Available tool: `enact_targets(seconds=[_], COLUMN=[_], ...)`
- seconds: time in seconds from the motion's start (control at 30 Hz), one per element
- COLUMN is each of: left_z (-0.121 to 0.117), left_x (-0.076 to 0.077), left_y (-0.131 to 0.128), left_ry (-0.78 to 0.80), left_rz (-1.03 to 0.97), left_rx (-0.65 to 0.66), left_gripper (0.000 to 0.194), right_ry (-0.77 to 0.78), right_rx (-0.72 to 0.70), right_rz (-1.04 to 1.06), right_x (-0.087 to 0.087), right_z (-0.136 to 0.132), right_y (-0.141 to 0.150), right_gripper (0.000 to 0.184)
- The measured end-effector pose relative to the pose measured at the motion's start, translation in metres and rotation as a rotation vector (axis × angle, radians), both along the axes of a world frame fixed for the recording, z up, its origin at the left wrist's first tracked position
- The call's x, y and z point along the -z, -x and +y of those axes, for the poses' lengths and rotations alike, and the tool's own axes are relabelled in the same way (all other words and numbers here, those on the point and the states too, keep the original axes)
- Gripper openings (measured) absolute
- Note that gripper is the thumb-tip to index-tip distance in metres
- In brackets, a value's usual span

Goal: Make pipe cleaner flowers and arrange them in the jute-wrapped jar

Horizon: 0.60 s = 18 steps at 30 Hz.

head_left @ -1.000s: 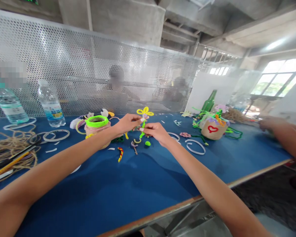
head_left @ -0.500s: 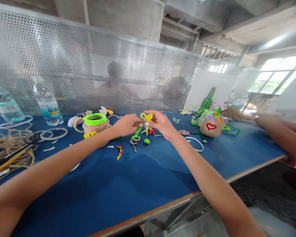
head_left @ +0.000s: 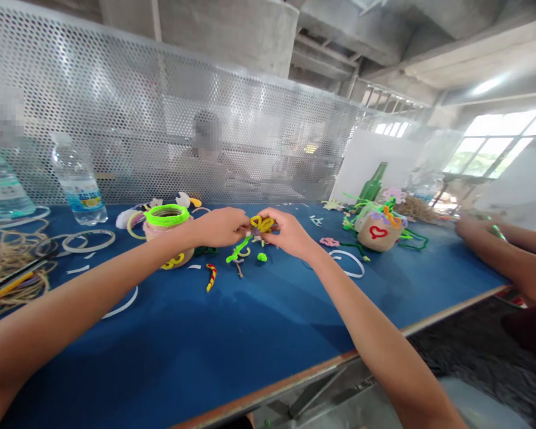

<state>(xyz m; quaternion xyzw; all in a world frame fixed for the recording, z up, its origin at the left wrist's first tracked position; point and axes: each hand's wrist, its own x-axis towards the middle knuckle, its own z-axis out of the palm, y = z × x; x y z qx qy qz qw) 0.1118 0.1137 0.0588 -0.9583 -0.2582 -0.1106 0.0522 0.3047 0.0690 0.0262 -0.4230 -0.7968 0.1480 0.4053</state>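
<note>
Item: a yellow pipe-cleaner flower (head_left: pixel 262 224) with its green stem (head_left: pixel 239 249), at the middle of the frame, held above the blue table (head_left: pixel 161 339). Your left hand (head_left: pixel 221 227) and right hand (head_left: pixel 288 232) pinch it from either side, pressed close, which keeps it lifted. Nearby: a green-rimmed jar (head_left: pixel 167 233) to the left, a heart-marked pot (head_left: pixel 376 233) to the right.

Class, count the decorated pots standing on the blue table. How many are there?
2: a wrapped pot with a lime-green pipe-cleaner rim, left of the person's hands, and a burlap-like pot with a red heart, to their right. Others could be hidden.
</note>
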Motion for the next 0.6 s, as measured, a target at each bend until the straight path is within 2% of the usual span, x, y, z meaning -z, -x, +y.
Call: enact_targets(seconds=[0.13,0.27,0.47,0.6], left_z=[-0.001,0.001,-0.004,-0.006], left_x=[-0.003,-0.009,-0.018,-0.021], left_y=[0.001,0.006,0.011,0.012], left_ry=[0.058,0.198,0.280,0.510], left_rz=[-0.040,-0.097,-0.073,-0.161], left_rx=[0.036,0.082,0.101,0.144], left_gripper=[0.023,0.020,0.021,0.018], right_ry=[-0.013,0.074,0.154,0.185], right_rx=[0.001,-0.059,-0.123,-0.150], right_rz=[0.004,0.080,0.177,0.259], right_x=[0.000,-0.001,0.002,-0.001], right_z=[-0.001,0.001,0.003,-0.001], right_y=[0.002,0.002,0.003,0.006], right_gripper=[0.024,0.024,0.024,0.023])
